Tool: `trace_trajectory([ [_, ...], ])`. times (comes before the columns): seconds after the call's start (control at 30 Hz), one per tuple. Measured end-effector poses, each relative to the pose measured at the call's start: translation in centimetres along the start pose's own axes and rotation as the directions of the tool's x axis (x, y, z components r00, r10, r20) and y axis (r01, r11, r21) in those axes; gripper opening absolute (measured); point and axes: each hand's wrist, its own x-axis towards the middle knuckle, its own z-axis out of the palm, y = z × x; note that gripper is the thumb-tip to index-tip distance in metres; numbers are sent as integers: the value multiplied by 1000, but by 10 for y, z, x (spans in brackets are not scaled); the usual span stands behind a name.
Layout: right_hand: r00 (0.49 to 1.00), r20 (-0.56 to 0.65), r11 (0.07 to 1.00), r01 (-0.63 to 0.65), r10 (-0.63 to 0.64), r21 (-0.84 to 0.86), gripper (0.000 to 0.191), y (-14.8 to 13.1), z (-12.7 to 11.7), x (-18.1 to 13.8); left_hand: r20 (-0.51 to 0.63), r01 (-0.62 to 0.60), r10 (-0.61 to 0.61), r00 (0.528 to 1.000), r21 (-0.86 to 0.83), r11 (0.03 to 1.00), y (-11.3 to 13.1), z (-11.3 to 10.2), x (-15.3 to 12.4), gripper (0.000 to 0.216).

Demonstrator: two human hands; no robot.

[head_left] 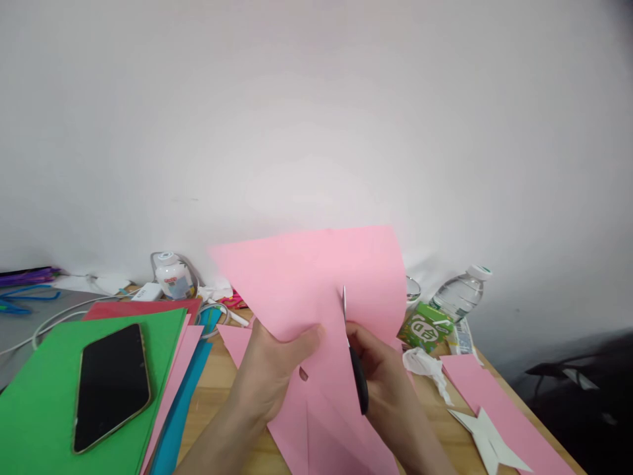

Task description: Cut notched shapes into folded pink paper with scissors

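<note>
A large sheet of pink paper (306,277) is held up over the table, its right side curling. My left hand (277,363) grips the sheet's lower left part, thumb in front and the other fingers hidden behind it. In my right hand (380,369) is a pair of scissors (360,382) with black handles. One blade shows in front of the paper, pointing up along a cut line. Just below my left thumb there is a small dark hole in the pink paper. More pink paper lies below on the table.
At the left, a black phone (113,386) rests on green paper (34,369). A white bottle (173,277) stands behind. To the right are a green box (426,326), a tilted water bottle (459,290), crumpled tissue (428,369), a pink strip (509,412) and a white paper cutout (487,439).
</note>
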Motion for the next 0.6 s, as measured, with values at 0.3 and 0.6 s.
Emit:
trace_trajectory([
  [0.3, 999, -27, 999, 30, -29, 42, 27, 6, 2, 1, 7, 7, -7, 1000, -34, 999, 1, 1, -1, 23],
  [0.6, 999, -39, 1000, 10, -10, 5, 27, -1, 2, 2, 25, -5, 8, 1000, -108, 994, 1, -2, 0, 40],
])
